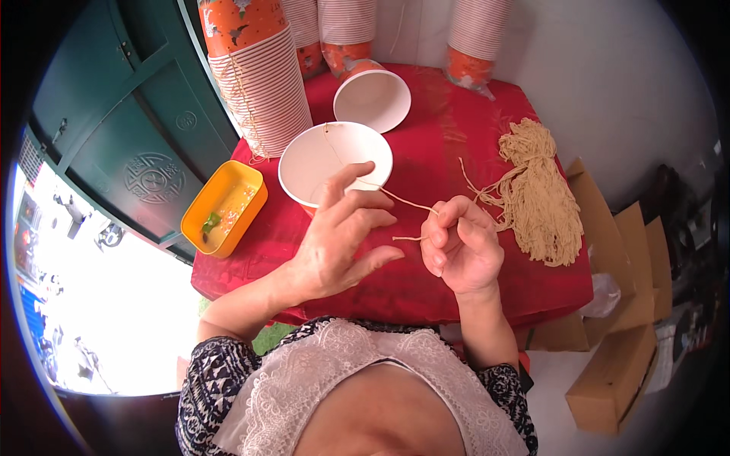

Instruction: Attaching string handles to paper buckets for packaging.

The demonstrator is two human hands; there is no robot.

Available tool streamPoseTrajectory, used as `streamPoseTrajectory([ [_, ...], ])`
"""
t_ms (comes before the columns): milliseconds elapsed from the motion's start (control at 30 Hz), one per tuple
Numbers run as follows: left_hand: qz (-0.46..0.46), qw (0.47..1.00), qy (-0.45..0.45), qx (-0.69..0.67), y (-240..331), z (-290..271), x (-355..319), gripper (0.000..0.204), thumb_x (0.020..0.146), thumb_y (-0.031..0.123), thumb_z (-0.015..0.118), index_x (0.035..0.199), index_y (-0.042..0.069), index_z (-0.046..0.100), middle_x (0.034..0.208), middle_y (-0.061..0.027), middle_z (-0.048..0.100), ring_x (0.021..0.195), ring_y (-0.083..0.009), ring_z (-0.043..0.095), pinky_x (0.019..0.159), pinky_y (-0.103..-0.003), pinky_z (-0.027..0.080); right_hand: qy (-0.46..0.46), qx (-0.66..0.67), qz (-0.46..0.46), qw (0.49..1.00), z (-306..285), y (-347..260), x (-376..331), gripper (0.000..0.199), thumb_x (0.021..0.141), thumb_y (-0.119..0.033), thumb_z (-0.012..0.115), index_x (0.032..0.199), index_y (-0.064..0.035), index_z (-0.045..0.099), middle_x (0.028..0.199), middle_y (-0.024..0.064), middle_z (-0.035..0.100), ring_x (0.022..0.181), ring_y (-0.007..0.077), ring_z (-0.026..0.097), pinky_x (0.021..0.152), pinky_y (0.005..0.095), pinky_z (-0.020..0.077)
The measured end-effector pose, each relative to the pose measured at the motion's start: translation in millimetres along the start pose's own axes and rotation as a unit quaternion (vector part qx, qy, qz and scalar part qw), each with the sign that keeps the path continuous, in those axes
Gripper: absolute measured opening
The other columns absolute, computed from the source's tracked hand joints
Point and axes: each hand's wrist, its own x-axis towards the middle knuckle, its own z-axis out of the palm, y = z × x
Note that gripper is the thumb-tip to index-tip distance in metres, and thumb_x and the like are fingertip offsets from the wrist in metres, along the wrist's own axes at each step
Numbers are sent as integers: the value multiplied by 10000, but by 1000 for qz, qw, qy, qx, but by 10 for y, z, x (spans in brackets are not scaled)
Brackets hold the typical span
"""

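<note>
We observe the person's left hand (342, 228) raised over the near edge of a white paper cup (335, 162), its fingers spread and loosely curved, the thumb and forefinger tips close together at a thin beige string (407, 202); whether they actually pinch it we cannot tell, since the contact point is small and partly hidden. The right hand (460, 245) is curled into a loose fist just beside the left, thumb pressed to the bent forefinger, and it grips the same string, a short end of which sticks out to the left of the knuckles. The string runs taut between the two hands and continues up over the open mouth of the paper cup, which stands upright on the red tablecloth (426, 281). A second white paper cup (372, 97) lies tipped behind the first, its mouth facing the camera. To the right of the right hand, a bundle of cut beige strings (536, 190) lies on the cloth, with loose strands trailing toward the hand. At the far left of the table stands a tall stack of nested orange-and-white cups (262, 83), a string hanging down its side; further stacks (475, 42) stand along the back edge against the wall. A yellow plastic tray (223, 207) rests at the table's left edge, holding a small green item. Cardboard boxes (612, 372) sit on the floor to the right of the table.
</note>
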Motion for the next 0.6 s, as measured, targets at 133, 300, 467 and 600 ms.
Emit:
streamPoseTrajectory([
  [133,14,999,6,-47,-19,115,-22,171,759,-14,702,891,32,604,1016,-94,623,1217,-435,471,966,-536,391,3,-3,10,1000,-33,37,-34,199,959,-157,524,1002,35,554,847,136,592,590,179,568,458,279,482],
  [300,13,999,-28,-11,22,24,2,180,715,-28,721,842,35,609,1004,-100,598,1223,-435,455,950,-526,422,161,-501,-107,844,23,87,-72,209,929,-40,545,1122,27,589,1046,111,601,609,55,507,534,196,433],
  [467,9,997,-64,30,14,-28,-15,186,685,-43,719,824,35,623,1004,-113,573,1234,-435,437,924,-511,463,48,-533,-138,833,111,214,-99,310,878,30,610,1186,35,579,1175,130,612,643,56,528,554,200,439],
  [600,10,997,-55,53,-5,-56,-4,193,676,-55,696,829,45,635,1016,-116,564,1238,-433,435,914,-502,477,34,-529,-60,846,118,318,-104,202,910,0,611,1104,54,597,902,71,688,758,78,632,630,218,500],
])
